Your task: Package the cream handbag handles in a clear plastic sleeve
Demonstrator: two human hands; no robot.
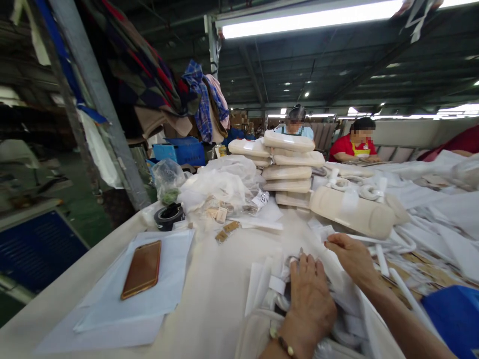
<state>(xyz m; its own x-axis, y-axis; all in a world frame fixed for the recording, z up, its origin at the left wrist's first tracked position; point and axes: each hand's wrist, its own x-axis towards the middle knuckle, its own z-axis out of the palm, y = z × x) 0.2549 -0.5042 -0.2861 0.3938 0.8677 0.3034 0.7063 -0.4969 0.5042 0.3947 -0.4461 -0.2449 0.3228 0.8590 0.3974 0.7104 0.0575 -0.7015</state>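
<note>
My left hand [313,294], with a beaded bracelet at the wrist, lies fingers outstretched over a cream padded piece [256,331] and white tube-like parts [281,300]. What is directly beneath the palm is hidden. To its right, my right hand [351,255] has thumb and forefinger pinched on the edge of a white, thin wrapping sheet [334,264]. This sheet runs down along the right side of the padded piece. Just beyond my right hand rests a larger cream cushion-like piece [352,212].
Stacked cream pads [287,172] stand at the back. At left, a phone [141,269] lies on pale blue paper [175,279]; black tape [169,217] and plastic bags [220,179] are beyond. White tubes [407,299] and a blue object [454,316] are at right. Two people sit across.
</note>
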